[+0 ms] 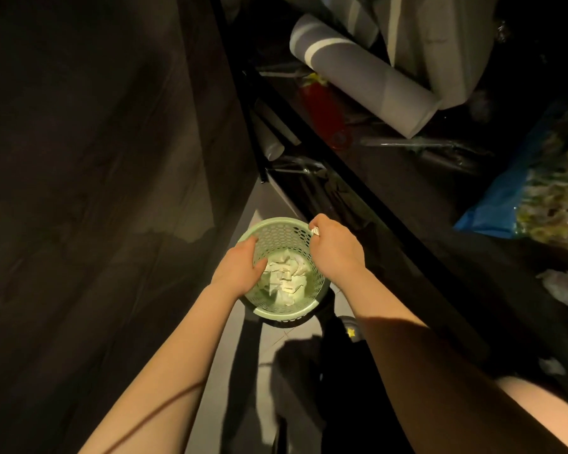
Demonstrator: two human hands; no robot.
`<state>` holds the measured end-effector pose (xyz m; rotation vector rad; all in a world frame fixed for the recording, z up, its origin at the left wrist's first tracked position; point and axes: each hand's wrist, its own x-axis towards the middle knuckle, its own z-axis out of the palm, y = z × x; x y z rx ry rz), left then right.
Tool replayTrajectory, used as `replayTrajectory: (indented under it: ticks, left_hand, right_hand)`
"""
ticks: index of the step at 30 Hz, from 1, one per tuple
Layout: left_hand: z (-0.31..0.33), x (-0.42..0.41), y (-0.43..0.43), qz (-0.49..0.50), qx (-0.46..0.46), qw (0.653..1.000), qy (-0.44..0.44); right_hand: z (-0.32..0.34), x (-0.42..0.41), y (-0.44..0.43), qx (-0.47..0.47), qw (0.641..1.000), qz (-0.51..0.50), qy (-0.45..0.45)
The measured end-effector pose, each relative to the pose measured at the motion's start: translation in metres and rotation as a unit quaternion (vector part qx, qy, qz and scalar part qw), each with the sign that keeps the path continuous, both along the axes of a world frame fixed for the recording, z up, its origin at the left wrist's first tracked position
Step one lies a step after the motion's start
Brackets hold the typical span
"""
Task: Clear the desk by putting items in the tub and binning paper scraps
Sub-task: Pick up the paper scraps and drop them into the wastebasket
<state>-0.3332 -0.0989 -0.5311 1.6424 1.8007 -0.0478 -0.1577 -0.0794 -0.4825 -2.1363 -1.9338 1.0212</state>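
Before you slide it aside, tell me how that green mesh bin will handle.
Probably light: the green bin has perforated plastic walls and shows only paper scraps inside. Likely stiff enough to keep shape where the left hand grips its rim. Its base looks narrower than its rim, so it may tip if pushed high.
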Motion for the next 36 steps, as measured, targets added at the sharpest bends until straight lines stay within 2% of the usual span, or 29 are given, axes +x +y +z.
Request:
replayTrajectory:
  ticks: [6,10,15,18,26,36]
  left_hand:
    - [0.014,-0.011,0.005,-0.061,0.073,0.995,0.041]
    - [0.017,-0.017,0.008,-0.083,0.106,0.989,0.052]
    - [0.018,-0.020,0.007,-0.087,0.090,0.990,0.063]
    - [0.018,-0.020,0.005,-0.095,0.060,0.991,0.067]
    - [0.040,-0.020,0.001,-0.120,0.012,0.988,0.100]
    - [0.118,-0.008,-0.019,-0.136,0.040,0.980,0.138]
  right_hand:
    - [-0.010,-0.029,0.021,0.007,0.997,0.070,-0.019]
    - [-0.028,-0.043,0.022,-0.020,0.993,0.115,-0.012]
    - [-0.049,-0.041,0.022,-0.122,0.982,0.147,0.014]
    - [-0.050,-0.031,0.016,-0.136,0.975,0.173,-0.004]
    - [-0.026,-0.014,0.007,-0.100,0.981,0.163,-0.030]
    - [0.055,0.001,-0.023,-0.010,0.981,0.183,-0.057]
